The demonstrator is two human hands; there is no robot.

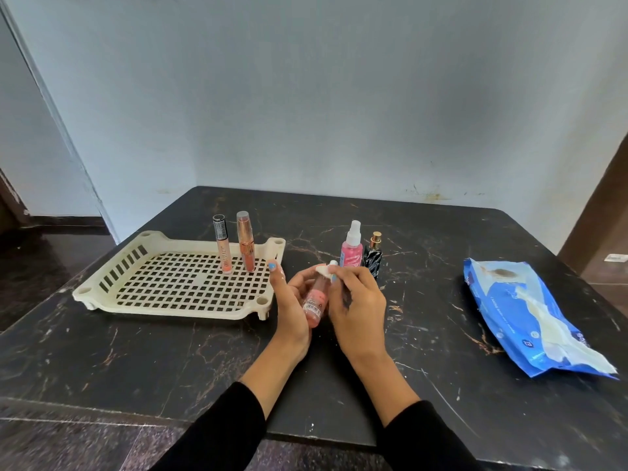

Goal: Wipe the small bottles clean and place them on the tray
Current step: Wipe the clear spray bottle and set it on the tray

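Black marble table with brown veins meets a pale blue-grey wall.

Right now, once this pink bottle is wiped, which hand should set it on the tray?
Probably the left hand: it grips the pink bottle and is beside the tray. The right hand pinches the wipe.

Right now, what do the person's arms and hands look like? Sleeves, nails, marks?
Both arms wear black long sleeves that end partway up the forearm, leaving wrists bare. The left hand and right hand are bare: no gloves, rings or watch visible. Nails are painted light blue. A dark smudge or marking shows on the back of the right hand; too small to read.
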